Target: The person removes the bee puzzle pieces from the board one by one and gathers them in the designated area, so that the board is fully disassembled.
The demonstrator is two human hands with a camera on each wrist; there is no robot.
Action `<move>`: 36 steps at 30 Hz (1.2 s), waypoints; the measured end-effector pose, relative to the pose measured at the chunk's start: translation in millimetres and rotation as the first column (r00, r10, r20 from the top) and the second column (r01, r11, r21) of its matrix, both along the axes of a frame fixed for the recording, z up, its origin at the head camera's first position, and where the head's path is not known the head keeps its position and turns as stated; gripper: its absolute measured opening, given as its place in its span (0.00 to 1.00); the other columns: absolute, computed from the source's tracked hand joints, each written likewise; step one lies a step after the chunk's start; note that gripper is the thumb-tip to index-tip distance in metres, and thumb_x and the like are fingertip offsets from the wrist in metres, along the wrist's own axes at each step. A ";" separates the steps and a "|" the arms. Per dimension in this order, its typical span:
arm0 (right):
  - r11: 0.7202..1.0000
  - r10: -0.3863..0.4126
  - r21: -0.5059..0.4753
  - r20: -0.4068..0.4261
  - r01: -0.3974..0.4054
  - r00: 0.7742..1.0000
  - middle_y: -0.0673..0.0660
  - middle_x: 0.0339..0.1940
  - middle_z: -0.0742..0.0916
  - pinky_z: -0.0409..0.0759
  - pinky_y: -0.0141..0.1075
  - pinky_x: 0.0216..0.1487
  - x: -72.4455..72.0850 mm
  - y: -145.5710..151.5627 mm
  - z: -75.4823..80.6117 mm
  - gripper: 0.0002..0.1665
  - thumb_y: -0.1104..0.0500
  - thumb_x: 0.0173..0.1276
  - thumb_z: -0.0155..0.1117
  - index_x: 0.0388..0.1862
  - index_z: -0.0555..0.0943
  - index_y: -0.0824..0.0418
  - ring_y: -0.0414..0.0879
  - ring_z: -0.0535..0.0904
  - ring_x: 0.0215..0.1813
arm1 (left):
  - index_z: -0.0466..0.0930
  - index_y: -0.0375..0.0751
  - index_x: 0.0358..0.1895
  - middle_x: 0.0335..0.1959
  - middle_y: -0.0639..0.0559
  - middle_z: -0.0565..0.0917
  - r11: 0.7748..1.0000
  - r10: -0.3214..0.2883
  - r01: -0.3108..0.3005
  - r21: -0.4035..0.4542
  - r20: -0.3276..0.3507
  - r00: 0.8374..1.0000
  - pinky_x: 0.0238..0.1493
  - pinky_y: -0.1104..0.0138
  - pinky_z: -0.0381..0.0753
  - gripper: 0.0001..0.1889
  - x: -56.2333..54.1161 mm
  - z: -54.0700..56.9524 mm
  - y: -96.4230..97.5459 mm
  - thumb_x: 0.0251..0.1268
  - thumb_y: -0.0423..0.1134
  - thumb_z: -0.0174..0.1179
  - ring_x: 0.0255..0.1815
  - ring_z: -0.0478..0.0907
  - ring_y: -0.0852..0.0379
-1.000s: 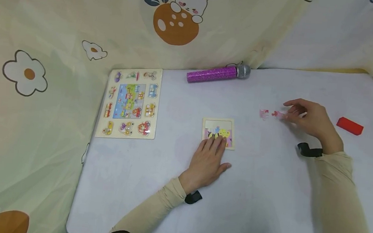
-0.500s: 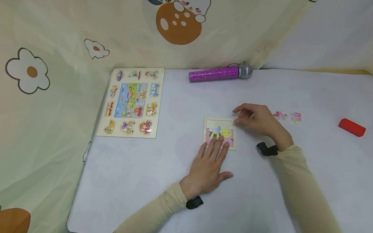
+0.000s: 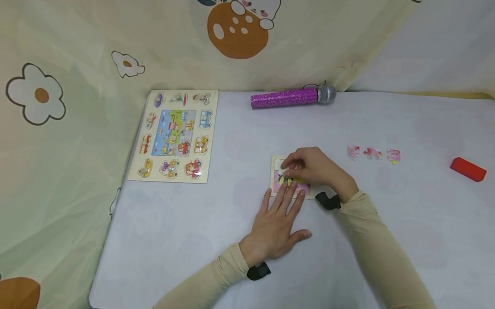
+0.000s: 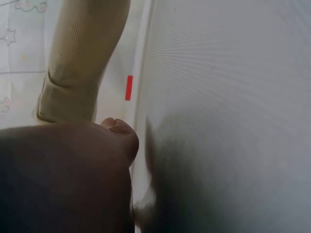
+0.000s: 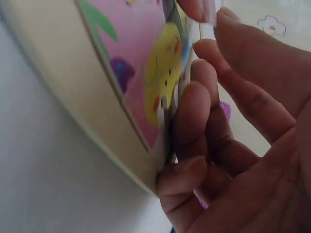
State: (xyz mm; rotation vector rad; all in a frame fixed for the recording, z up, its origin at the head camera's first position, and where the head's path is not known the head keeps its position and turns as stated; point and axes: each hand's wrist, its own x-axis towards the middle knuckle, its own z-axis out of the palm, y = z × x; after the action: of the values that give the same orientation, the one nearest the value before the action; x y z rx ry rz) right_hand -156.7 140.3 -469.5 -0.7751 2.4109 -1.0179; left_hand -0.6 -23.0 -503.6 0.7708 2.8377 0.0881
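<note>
A small square jigsaw puzzle in a pale frame lies mid-table. My left hand rests palm down, its straight fingers spread over the puzzle's lower edge. From the right, my right hand reaches over the puzzle, thumb and index finger together at its upper left. A pale sliver of a puzzle piece shows between those fingertips in the right wrist view; its picture is hidden. Close by, the filled part of the puzzle shows a yellow animal on pink. Three loose pink puzzle pieces lie in a row to the right.
A larger wooden vehicle puzzle board lies at the left edge. The purple glitter microphone sits along the back edge, and a red block is far right. A patterned curtain borders the table.
My right hand has moved left from the loose pieces to the upper left of the framed puzzle, leaving three pieces in view. My left hand stays on the puzzle's lower edge.
</note>
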 end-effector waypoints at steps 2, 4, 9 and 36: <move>1.000 0.010 -0.001 -0.007 -0.010 1.000 0.54 0.34 0.89 0.78 0.39 0.41 1.2 -2.7 0.4 0.11 0.58 0.69 0.77 0.46 0.91 0.62 0.44 0.80 0.35 | 0.40 0.47 0.89 0.90 0.44 0.40 1.000 0.000 0.000 -0.004 -0.008 1.000 0.86 0.43 0.44 0.48 0.5 0.4 -0.2 0.80 0.74 0.38 0.91 0.35 0.45; 1.000 0.016 -0.001 -0.014 -0.016 1.000 0.53 0.33 0.88 0.78 0.39 0.40 2.2 -5.3 0.6 0.10 0.58 0.69 0.77 0.45 0.91 0.62 0.43 0.80 0.34 | 0.40 0.46 0.89 0.90 0.44 0.41 1.000 0.000 0.000 -0.005 -0.017 1.000 0.86 0.43 0.45 0.48 0.8 0.5 -0.5 0.79 0.74 0.38 0.91 0.35 0.45; 0.999 -0.004 0.042 -0.025 0.005 1.000 0.53 0.33 0.88 0.77 0.39 0.40 4.6 -11.3 0.3 0.08 0.57 0.69 0.77 0.42 0.89 0.60 0.44 0.79 0.33 | 0.42 0.46 0.89 0.90 0.43 0.42 1.000 -0.004 0.004 0.004 -0.031 1.000 0.86 0.43 0.45 0.48 1.3 -0.3 -0.7 0.80 0.73 0.39 0.91 0.36 0.45; 0.992 -0.116 -0.052 0.036 0.118 0.993 0.56 0.37 0.88 0.78 0.41 0.47 2.2 1.6 0.6 0.05 0.60 0.76 0.70 0.44 0.83 0.60 0.49 0.81 0.41 | 0.46 0.47 0.88 0.90 0.43 0.43 1.000 -0.005 0.006 0.021 -0.035 0.999 0.85 0.42 0.46 0.48 -3.4 1.9 0.1 0.78 0.75 0.41 0.91 0.41 0.44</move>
State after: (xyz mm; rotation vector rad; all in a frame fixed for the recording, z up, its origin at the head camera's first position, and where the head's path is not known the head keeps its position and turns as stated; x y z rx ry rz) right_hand -154.5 142.0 -469.0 -0.6355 2.4344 -1.1357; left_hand -3.9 -22.9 -501.7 0.7924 2.8715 0.1053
